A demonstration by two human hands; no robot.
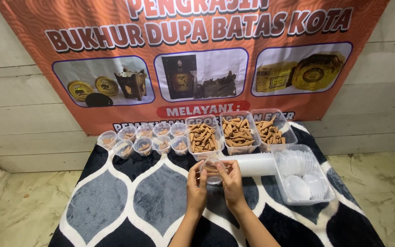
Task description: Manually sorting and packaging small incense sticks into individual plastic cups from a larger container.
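Both hands (213, 183) around small cup (213, 171)

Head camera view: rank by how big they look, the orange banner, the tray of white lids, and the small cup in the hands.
1. Orange banner, by far the largest.
2. Tray of white lids.
3. Small cup, held between left hand and right hand.
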